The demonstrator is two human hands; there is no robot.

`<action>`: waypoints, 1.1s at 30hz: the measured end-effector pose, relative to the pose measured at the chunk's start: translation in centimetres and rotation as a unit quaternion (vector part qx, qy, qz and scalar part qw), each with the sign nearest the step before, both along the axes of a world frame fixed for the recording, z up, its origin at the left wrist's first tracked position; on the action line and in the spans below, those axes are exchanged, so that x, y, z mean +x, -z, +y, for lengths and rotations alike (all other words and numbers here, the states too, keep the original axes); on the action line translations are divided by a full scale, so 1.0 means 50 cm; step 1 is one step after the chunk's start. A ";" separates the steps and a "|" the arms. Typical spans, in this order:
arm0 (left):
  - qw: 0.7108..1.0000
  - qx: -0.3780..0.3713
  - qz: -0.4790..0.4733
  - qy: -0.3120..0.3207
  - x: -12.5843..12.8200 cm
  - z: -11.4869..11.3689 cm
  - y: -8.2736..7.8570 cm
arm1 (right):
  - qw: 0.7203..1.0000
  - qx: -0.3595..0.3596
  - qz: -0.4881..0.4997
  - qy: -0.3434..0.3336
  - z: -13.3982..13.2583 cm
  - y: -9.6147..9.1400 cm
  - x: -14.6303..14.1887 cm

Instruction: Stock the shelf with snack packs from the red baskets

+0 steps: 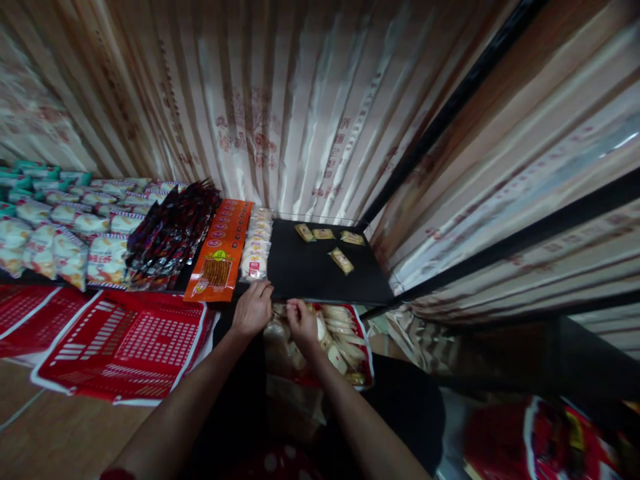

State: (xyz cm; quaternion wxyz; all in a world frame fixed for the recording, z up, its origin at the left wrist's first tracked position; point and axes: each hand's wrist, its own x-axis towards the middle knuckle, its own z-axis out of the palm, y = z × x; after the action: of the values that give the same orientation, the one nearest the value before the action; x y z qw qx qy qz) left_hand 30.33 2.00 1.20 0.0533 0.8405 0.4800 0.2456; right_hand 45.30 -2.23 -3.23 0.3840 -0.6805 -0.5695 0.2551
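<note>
My left hand [254,309] is at the front edge of the black shelf [320,277], its fingers curled and closed. It lies just before a row of small white packets [257,243] in clear wrappers. My right hand [303,324] hangs over a red basket [369,360], thumb and fingers pinched together. Whatever either hand holds is too small or dim to make out. Inside the basket lie many pale wrapped snack packets [343,327]. Several small yellowish packets [341,261] rest loosely on the right part of the shelf.
An orange snack pack [219,250], a pile of dark shiny packets [173,233] and rows of white bags [107,257] fill the shelf's left side. Red baskets [125,340] stand on the floor below. Printed curtains [295,113] and a black post [425,133] border the shelf.
</note>
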 end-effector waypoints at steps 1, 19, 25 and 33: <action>0.999 -0.007 0.010 0.030 0.003 -0.010 0.001 | 0.998 -0.035 -0.041 -0.022 -0.022 0.007 0.011; 0.979 -0.201 -0.037 -0.009 0.068 -0.136 0.082 | 0.984 -0.168 0.009 -0.060 -0.109 -0.002 0.067; 0.970 -0.172 -0.167 -0.031 0.082 -0.130 0.060 | 0.968 -0.129 0.215 0.014 -0.074 -0.085 0.107; 0.961 -0.187 -0.192 0.071 0.092 -0.135 0.033 | 0.922 -0.152 0.353 0.044 -0.046 -0.158 0.085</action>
State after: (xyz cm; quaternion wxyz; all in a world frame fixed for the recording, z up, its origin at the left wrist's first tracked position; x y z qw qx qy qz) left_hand 34.91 -4.76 -0.45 0.3180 0.7844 0.4374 0.3039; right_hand 49.57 -4.54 4.68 0.4632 -0.6208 -0.3209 0.5451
